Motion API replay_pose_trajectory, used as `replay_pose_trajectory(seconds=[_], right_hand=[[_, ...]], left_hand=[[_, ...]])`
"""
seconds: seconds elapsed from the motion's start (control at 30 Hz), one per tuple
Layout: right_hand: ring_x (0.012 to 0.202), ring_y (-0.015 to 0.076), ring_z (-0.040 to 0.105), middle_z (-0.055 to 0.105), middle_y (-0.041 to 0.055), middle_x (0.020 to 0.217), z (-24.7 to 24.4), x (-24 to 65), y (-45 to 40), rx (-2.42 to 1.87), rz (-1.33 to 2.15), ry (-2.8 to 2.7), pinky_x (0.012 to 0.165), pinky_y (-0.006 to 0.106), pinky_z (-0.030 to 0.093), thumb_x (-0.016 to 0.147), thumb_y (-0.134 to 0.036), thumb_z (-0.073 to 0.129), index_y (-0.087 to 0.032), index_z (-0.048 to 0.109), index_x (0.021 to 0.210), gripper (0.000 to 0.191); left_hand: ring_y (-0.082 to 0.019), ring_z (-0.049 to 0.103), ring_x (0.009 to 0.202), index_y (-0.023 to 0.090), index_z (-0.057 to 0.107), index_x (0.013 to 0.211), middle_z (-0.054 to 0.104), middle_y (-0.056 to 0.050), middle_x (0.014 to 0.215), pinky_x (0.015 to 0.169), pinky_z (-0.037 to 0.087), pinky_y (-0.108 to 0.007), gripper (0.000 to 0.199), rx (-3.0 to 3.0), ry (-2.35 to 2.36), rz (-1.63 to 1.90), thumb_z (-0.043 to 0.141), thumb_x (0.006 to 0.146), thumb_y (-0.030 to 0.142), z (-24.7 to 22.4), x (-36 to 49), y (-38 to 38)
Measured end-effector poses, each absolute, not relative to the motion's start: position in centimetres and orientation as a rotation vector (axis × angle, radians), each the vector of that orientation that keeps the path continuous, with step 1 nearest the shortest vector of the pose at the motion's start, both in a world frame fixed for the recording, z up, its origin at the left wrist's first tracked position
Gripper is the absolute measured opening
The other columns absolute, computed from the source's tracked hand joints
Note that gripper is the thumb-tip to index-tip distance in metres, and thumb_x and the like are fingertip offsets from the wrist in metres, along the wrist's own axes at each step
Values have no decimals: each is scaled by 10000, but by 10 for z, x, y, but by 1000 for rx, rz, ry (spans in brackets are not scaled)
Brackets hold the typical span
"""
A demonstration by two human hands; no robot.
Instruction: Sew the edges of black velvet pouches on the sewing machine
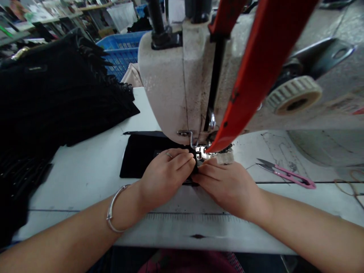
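A black fabric piece (139,155) lies flat on the sewing machine's bed, its right edge close to the lit presser foot (199,152). My left hand (167,170), with a ring and a bangle, is closed on that right edge, fingers pressed together and thumb hidden. Opposite it, my right hand (227,184) is closed on the fabric's near right corner, fingertips partly hidden at the cloth. Both hands almost meet just in front of the sewing machine (167,76). Pink-handled thread snips (290,176) lie to the right of my right hand.
A large stack of black garments (57,94) covers the table's left side. Behind it stands a blue plastic basket (122,53). A red bar (256,83) slants down across the machine head. Loose threads lie at the right, and a printed ruler scale (193,217) runs along the front.
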State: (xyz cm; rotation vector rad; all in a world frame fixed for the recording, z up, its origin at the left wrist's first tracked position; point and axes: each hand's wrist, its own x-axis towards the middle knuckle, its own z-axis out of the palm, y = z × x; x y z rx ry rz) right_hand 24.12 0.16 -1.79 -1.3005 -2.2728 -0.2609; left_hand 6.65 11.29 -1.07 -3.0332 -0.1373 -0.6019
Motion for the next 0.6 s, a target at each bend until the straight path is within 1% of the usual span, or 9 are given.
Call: replay_pose_trajectory(seconds=[0.13,0.3,0.4,0.47,0.6], right_hand=[[827,197,609,679,66,835,-18,241,2,-1309,-248,-2287,748,331,507,972,-64,354,-112,695,951,345],[849,206,606,688,61,868,-20,241,1,-1329,-213,-2256,754,338,504,981,-87,362,-124,699,952,340],[826,208,597,683,57,852,-20,241,1,-1326,-238,-2247,704,339,491,977,-85,373,-131,701,927,335],[815,209,595,682,55,843,-20,240,2,-1342,-251,-2232,657,339,475,976,-84,368,-136,700,912,342],[825,212,602,683,51,849,-20,240,3,-1386,-206,-2201,640,341,475,966,-112,410,-149,701,903,299]], left_hand=[[-212,646,1013,87,624,1070,690,-93,1070,913,564,-358,244,-2993,-131,-573,399,983,119,-9,69,111],[-198,646,944,89,625,982,684,-97,994,856,576,-338,253,-2967,-89,-598,372,983,107,-5,72,111],[-192,643,883,105,619,935,676,-88,951,824,576,-335,276,-2970,-71,-640,351,995,136,-6,73,115],[-192,642,861,108,614,942,668,-85,946,797,576,-338,263,-2978,-82,-641,357,990,135,-8,74,118],[-200,633,877,112,613,985,656,-78,961,819,566,-366,200,-3004,-133,-545,414,962,112,-11,74,122]])
